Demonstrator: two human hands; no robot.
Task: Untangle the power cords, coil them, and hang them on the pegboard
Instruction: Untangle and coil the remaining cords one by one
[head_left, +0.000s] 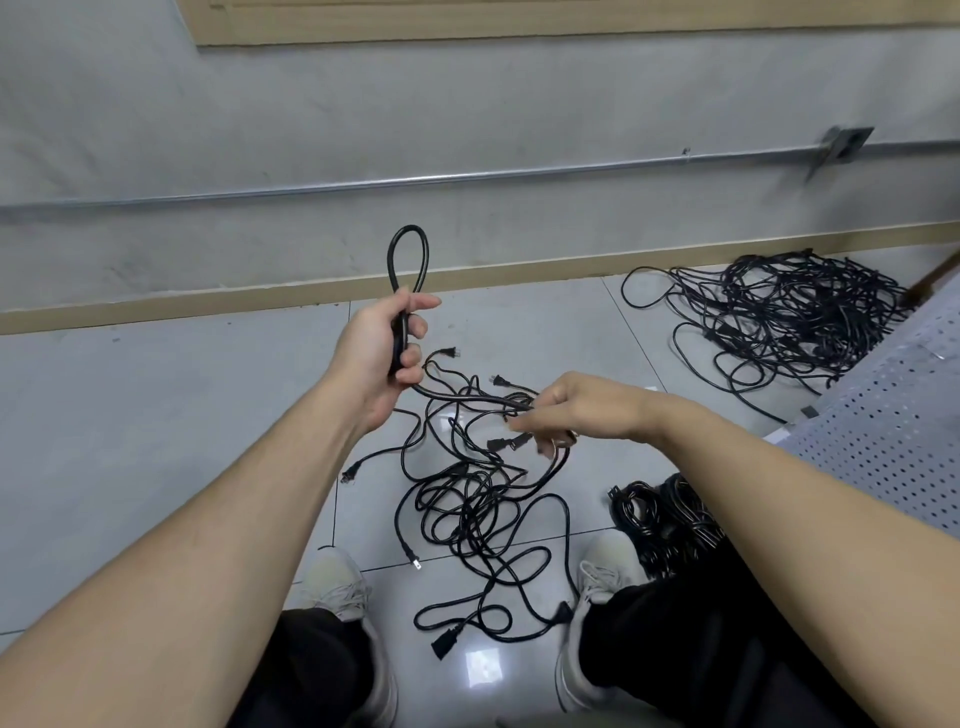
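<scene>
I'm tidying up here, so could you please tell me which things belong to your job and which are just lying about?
Job: looped cord gripped in left hand; right hand pinching it; tangled cords; far pile; coiled bundle; pegboard.
Lying about: wall conduit; junction box.

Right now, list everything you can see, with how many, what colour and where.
held cord: one, black, loop standing up from the left hand, running on to the right hand
loose cords: tangle, count unclear, black, on the floor between the shoes
far pile: one heap, black, on the floor by the wall at right
bundle: one heap of cords, black, beside the right shoe
pegboard: one, white, perforated, at right edge
conduit: one, metal, along the wall
floor: pale grey tiles
shoes: two, off-white, bottom centre
left hand: grips the held cord
right hand: pinches the held cord above the tangle
</scene>
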